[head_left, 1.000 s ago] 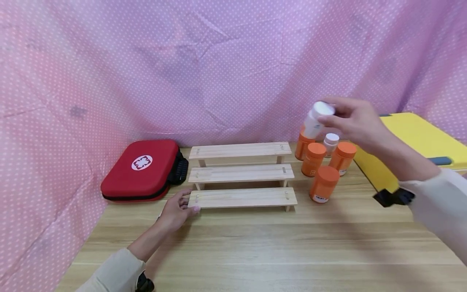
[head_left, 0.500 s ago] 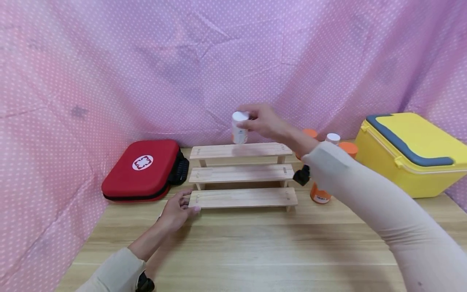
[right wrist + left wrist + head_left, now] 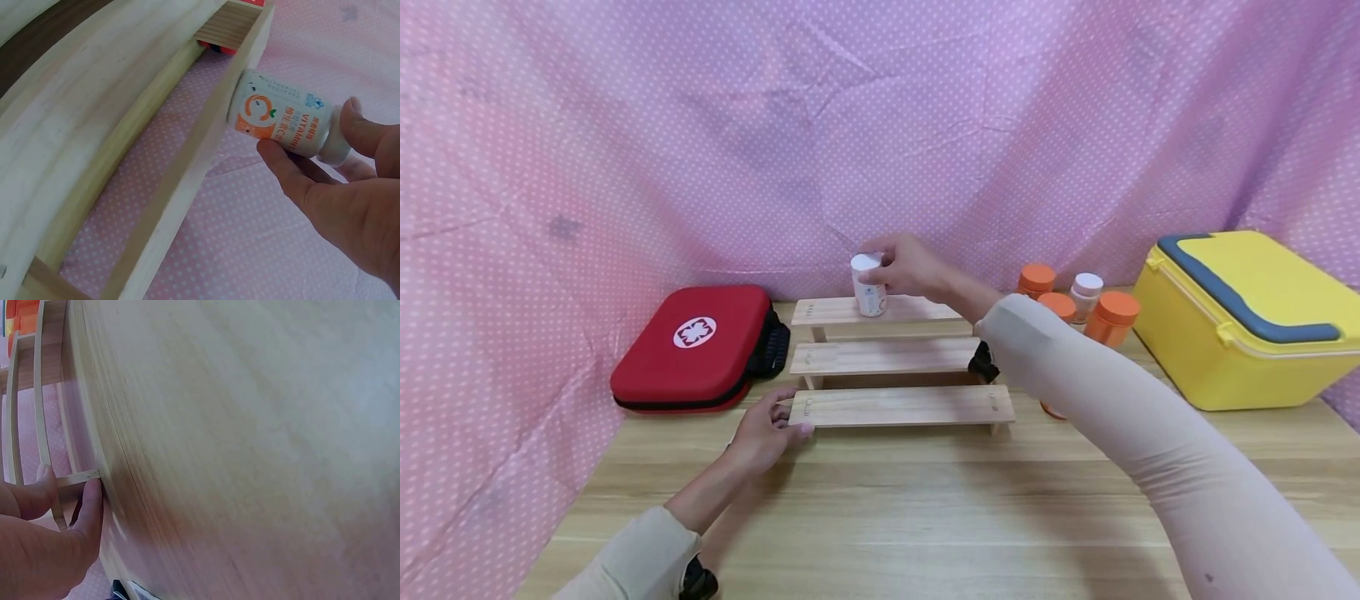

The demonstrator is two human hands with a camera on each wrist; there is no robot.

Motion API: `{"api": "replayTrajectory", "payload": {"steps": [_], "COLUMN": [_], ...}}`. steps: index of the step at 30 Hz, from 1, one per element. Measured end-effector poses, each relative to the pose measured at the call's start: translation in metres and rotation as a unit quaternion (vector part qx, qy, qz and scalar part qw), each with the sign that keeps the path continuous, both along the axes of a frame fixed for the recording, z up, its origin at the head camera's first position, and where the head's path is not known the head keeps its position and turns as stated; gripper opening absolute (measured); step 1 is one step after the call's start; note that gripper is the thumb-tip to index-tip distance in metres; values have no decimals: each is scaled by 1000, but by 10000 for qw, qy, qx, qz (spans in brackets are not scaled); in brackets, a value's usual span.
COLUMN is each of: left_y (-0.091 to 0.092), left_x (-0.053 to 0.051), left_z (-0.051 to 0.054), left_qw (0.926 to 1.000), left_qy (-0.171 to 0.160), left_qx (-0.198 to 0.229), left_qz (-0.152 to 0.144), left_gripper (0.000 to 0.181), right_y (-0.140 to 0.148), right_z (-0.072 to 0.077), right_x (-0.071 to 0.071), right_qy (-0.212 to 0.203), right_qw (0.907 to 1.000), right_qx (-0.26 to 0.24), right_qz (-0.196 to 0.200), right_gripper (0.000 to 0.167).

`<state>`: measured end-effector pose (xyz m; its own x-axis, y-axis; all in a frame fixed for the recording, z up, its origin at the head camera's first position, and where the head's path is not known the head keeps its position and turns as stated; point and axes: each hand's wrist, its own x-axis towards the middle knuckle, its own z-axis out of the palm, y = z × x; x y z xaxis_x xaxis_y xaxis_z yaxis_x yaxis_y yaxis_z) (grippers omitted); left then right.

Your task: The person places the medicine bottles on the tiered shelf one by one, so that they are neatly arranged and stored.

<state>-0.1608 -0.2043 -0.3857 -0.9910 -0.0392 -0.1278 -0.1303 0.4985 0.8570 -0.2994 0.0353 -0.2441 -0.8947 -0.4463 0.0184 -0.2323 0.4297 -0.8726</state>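
Observation:
A three-step wooden rack (image 3: 898, 407) stands on the table. My left hand (image 3: 763, 433) grips the left end of its lowest step; the left wrist view shows the thumb and a finger pinching the wood (image 3: 80, 479). Above the top step (image 3: 829, 311) my right hand (image 3: 917, 268) holds a white vitamin C bottle (image 3: 871, 298) by its cap end. The bottle is upright, left of the step's middle, its base at the board. From the right wrist view, the thumb and fingers wrap the cap end, and the orange label (image 3: 257, 111) shows.
Left of the rack lies a red first-aid case (image 3: 688, 350). At right are several orange-capped bottles (image 3: 1112, 317), partly behind the right sleeve, and a small white-capped bottle (image 3: 1086, 296). A yellow box (image 3: 1262, 333) with a grey handle stands at the far right. Pink dotted cloth hangs behind.
My right hand has carried the white bottle leftward from above the orange bottles, then down to the rack's top step. My left hand has stayed at the lowest step's left end.

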Motion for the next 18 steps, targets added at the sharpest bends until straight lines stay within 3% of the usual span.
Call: {"api": "replayTrajectory", "payload": {"steps": [6,11,18], "left_y": [0,1,1], "left_x": [0,1,1], "left_z": [1,1,1], "left_qw": [10000,9999,9999], "left_qy": [-17,-102,-93], "left_qx": [-48,63,46], "left_qz": [1,34,54], "left_gripper": [60,60,60], "right_y": [2,9,50], "right_z": [-4,-1,11], "right_x": [0,3,17], "right_qy": [151,409,954], "right_qw": [9997,9979,9940], "right_qx": [151,498,530], "right_qz": [73,105,121], "right_gripper": [52,65,66]}}
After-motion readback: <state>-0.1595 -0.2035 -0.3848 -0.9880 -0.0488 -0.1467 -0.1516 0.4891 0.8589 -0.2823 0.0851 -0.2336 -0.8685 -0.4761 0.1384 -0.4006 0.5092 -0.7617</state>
